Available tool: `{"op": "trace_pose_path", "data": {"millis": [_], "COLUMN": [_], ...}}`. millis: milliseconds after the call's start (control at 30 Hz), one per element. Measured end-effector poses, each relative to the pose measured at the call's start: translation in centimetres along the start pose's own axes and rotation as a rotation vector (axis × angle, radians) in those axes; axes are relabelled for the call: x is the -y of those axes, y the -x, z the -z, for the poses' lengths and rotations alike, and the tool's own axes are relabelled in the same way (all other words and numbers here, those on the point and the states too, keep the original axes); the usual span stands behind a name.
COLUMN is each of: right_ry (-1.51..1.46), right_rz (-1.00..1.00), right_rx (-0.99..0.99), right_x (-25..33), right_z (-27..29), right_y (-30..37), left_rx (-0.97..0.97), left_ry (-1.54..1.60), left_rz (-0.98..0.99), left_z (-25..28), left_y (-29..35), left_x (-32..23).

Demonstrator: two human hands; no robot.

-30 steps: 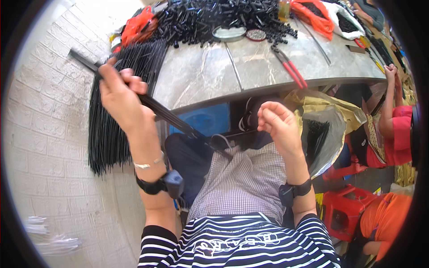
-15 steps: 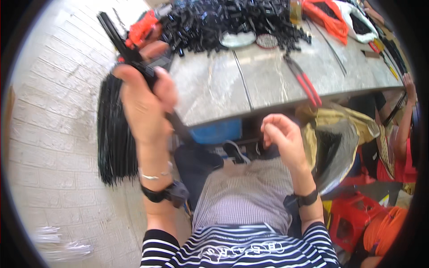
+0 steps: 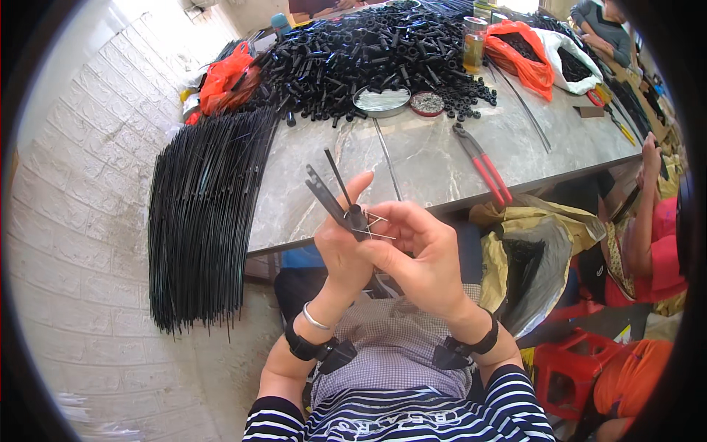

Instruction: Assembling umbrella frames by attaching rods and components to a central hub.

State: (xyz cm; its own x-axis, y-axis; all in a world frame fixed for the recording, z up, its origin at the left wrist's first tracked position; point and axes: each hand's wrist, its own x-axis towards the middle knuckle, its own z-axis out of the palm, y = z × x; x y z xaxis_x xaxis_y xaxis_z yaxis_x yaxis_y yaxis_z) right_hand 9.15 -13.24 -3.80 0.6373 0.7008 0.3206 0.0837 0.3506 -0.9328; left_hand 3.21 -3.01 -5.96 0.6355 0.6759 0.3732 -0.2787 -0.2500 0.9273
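Note:
My left hand (image 3: 340, 254) is closed round a slim black plastic part (image 3: 321, 193) whose far end shows small notches. A thin black rod (image 3: 336, 174) stands up beside it, and a round black hollow end (image 3: 356, 215) faces up between the hands. My right hand (image 3: 423, 254) meets the left, its thumb and fingers pinched on several thin silvery pins (image 3: 379, 235) against that round end. Where the pins meet the part is hidden by my fingers.
On the grey table lie a big heap of black tubular parts (image 3: 368, 55), a silvery round tin (image 3: 381, 102), a small dish (image 3: 427, 104) and red-handled pliers (image 3: 487, 169). A bundle of black rods (image 3: 202, 228) hangs over the left edge. A lined sack (image 3: 541, 272) stands right; other people sit nearby.
My left hand has come down and right from beside the rod bundle with the black part. My right hand has moved left to meet it. The view has shifted.

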Motion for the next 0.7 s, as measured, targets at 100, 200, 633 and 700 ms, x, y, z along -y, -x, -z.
{"op": "trace_pose_path", "data": {"millis": [100,200,633,700], "right_ry": [-0.236,-0.415,1.465,1.678], "right_rz": [-0.186,-0.237,0.114,-0.086], "right_rx": [-0.022,-0.03,-0.135,-0.274], "right_x": [0.5,0.3,-5.4,-7.5], "right_z": [-0.6,-0.9,10.5,14.6], "right_y": [0.2,0.2,-4.6,-5.9], "left_rx": [-0.034,0.022,0.104,0.11], "left_ry": [-0.029,0.112,0.235,0.242], "left_rz": [-0.116,-0.118,0.041,0.041], "left_z": [0.6,1.4,4.6,4.9], "left_y": [0.4,0.8,-0.3,-0.6], "left_x": [1.4,2.1,3.6,4.1]}}
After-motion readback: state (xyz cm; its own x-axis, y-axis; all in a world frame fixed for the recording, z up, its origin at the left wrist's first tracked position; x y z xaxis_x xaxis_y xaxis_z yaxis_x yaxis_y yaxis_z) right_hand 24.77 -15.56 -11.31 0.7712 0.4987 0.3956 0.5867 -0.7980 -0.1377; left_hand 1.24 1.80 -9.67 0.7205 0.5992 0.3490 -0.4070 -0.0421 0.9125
